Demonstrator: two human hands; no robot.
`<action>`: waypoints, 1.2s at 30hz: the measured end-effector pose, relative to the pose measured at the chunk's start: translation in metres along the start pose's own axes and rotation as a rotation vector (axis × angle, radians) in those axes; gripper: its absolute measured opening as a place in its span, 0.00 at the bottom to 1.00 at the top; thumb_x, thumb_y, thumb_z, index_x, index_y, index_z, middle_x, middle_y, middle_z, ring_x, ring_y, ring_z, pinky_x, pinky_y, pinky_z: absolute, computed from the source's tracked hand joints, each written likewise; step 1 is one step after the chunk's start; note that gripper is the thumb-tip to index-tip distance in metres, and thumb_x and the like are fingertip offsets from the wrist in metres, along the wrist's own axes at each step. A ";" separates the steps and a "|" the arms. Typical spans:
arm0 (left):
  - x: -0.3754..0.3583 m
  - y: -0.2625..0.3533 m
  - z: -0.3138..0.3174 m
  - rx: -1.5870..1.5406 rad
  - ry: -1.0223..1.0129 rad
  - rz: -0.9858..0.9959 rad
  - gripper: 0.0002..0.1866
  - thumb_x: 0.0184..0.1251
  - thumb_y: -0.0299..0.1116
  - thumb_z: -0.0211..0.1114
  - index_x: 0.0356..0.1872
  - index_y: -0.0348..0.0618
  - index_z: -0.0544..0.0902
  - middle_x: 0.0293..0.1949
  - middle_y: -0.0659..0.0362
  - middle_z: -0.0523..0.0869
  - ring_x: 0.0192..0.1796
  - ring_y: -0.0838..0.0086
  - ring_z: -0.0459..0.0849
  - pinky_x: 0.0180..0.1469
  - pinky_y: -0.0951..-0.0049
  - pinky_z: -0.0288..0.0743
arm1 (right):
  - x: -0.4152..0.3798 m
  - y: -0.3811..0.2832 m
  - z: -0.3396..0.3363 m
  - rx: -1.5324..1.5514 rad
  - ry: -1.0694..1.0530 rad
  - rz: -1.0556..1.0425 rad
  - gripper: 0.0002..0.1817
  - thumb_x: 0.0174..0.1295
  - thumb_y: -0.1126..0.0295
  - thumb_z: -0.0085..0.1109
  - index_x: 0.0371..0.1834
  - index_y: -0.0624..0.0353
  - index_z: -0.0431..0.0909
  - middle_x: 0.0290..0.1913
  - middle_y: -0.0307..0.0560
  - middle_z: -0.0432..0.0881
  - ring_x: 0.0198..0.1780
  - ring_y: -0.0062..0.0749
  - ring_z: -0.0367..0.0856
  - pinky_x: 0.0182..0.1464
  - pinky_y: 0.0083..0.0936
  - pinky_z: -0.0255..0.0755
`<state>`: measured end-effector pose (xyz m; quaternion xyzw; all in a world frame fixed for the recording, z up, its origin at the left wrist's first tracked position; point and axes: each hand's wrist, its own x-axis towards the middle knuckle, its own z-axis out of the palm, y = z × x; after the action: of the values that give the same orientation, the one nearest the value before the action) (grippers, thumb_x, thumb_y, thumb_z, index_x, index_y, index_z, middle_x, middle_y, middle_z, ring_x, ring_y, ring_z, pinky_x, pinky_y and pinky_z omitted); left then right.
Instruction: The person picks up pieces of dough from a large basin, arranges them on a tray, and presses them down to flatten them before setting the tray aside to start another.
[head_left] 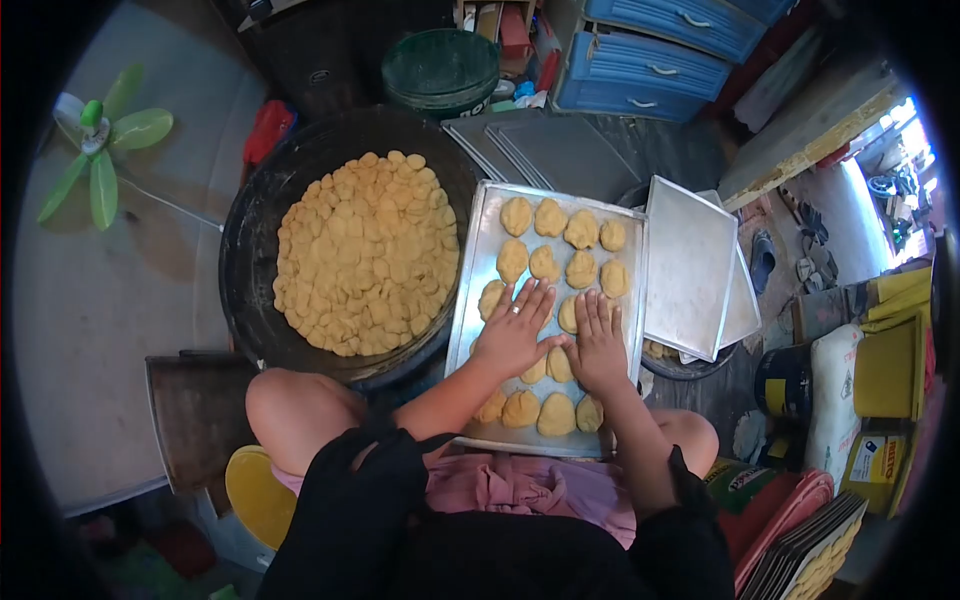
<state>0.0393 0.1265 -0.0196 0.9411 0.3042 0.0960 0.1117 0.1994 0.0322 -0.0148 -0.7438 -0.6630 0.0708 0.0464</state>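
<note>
Several rows of flattened dough pieces (581,229) lie on a metal tray (545,190) in front of me. My left hand (513,332) rests palm down over the middle rows, fingers spread, a ring on one finger. Beside it, my right hand (597,345) also lies flat on dough pieces, fingers stretched out. The two thumbs nearly meet. Both hands cover part of the dough beneath them. To the left of the tray, a large black basin (243,270) holds a big heap of dough pieces (370,250).
Empty metal trays (690,265) are stacked at the right, over another container. Dark trays (560,140) lie behind the dough tray. A green bucket (440,75) and blue drawers (645,70) stand at the back. A green fan (95,140) is at the left, a yellow container (890,370) at the right.
</note>
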 end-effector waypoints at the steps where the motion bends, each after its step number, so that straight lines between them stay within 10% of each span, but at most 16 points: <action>1: -0.001 0.001 0.001 0.004 0.022 0.000 0.43 0.68 0.63 0.41 0.71 0.37 0.55 0.72 0.51 0.58 0.75 0.61 0.51 0.75 0.55 0.37 | 0.000 0.002 0.002 -0.016 0.002 0.006 0.40 0.66 0.47 0.45 0.74 0.61 0.47 0.75 0.57 0.49 0.77 0.46 0.43 0.75 0.48 0.32; 5: 0.003 -0.004 -0.013 -0.173 -0.139 -0.022 0.44 0.67 0.63 0.43 0.71 0.35 0.54 0.72 0.47 0.57 0.75 0.58 0.53 0.74 0.54 0.39 | 0.012 -0.002 -0.017 0.113 -0.091 0.030 0.45 0.62 0.38 0.46 0.71 0.66 0.55 0.72 0.62 0.56 0.75 0.50 0.48 0.74 0.48 0.36; 8: -0.005 -0.003 -0.023 -0.173 -0.010 0.037 0.43 0.67 0.62 0.43 0.71 0.34 0.54 0.72 0.46 0.55 0.76 0.60 0.50 0.75 0.54 0.38 | 0.019 0.003 -0.013 0.249 0.144 0.026 0.40 0.55 0.63 0.62 0.68 0.68 0.58 0.71 0.64 0.57 0.74 0.54 0.50 0.73 0.49 0.40; 14: -0.007 -0.011 -0.019 -0.082 0.310 -0.182 0.40 0.68 0.59 0.44 0.70 0.34 0.57 0.73 0.44 0.54 0.76 0.58 0.48 0.75 0.55 0.38 | 0.070 -0.037 -0.006 -0.097 0.116 -0.032 0.35 0.70 0.50 0.38 0.74 0.61 0.49 0.76 0.56 0.47 0.77 0.45 0.40 0.75 0.46 0.31; 16: -0.012 -0.021 -0.013 -0.190 -0.012 -0.331 0.40 0.69 0.58 0.43 0.70 0.34 0.58 0.73 0.43 0.53 0.76 0.56 0.46 0.75 0.55 0.37 | 0.068 -0.048 0.005 -0.036 -0.080 -0.013 0.36 0.70 0.47 0.35 0.74 0.58 0.49 0.76 0.55 0.45 0.78 0.43 0.38 0.75 0.46 0.28; 22: -0.013 -0.024 -0.013 -0.275 -0.013 -0.299 0.40 0.71 0.60 0.36 0.73 0.37 0.49 0.75 0.44 0.41 0.77 0.54 0.40 0.74 0.53 0.34 | 0.067 -0.044 0.003 0.034 -0.026 -0.002 0.35 0.70 0.48 0.37 0.74 0.58 0.51 0.76 0.59 0.45 0.77 0.46 0.40 0.74 0.49 0.31; 24: -0.008 -0.019 -0.022 -0.469 0.087 -0.346 0.40 0.72 0.60 0.35 0.73 0.37 0.48 0.75 0.44 0.43 0.77 0.56 0.41 0.74 0.55 0.36 | 0.063 -0.055 -0.018 0.366 0.144 -0.068 0.32 0.70 0.54 0.41 0.72 0.64 0.54 0.74 0.65 0.49 0.76 0.53 0.45 0.74 0.48 0.38; 26: -0.005 -0.020 -0.040 -1.340 0.343 -0.293 0.39 0.73 0.60 0.36 0.73 0.37 0.50 0.74 0.45 0.46 0.77 0.61 0.43 0.75 0.59 0.38 | 0.050 -0.099 -0.047 0.803 0.352 -0.053 0.30 0.71 0.60 0.40 0.71 0.69 0.53 0.73 0.65 0.51 0.75 0.54 0.46 0.74 0.37 0.40; 30: -0.028 -0.012 -0.125 -2.364 0.119 -0.861 0.34 0.73 0.55 0.45 0.70 0.40 0.59 0.69 0.49 0.63 0.72 0.64 0.58 0.73 0.66 0.47 | 0.013 -0.157 -0.048 0.678 0.495 -0.463 0.30 0.71 0.58 0.42 0.70 0.68 0.55 0.72 0.64 0.55 0.74 0.54 0.50 0.74 0.37 0.42; 34: -0.055 -0.038 -0.199 -1.529 0.790 -0.420 0.29 0.75 0.50 0.45 0.65 0.36 0.66 0.64 0.50 0.71 0.68 0.63 0.66 0.71 0.64 0.54 | 0.032 -0.129 -0.036 0.181 0.069 -0.230 0.32 0.71 0.53 0.41 0.70 0.67 0.57 0.72 0.60 0.56 0.74 0.50 0.51 0.74 0.36 0.42; 36: -0.054 -0.024 -0.202 -1.608 0.855 -0.349 0.29 0.75 0.49 0.44 0.65 0.35 0.66 0.64 0.50 0.70 0.68 0.62 0.65 0.71 0.63 0.53 | 0.046 -0.147 -0.037 1.144 -0.053 -0.027 0.34 0.71 0.50 0.41 0.71 0.64 0.56 0.70 0.57 0.59 0.72 0.43 0.54 0.72 0.34 0.47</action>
<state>-0.0674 0.1444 0.1613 0.4060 0.2988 0.5990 0.6222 0.0664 0.0957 0.0438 -0.5897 -0.5294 0.4367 0.4258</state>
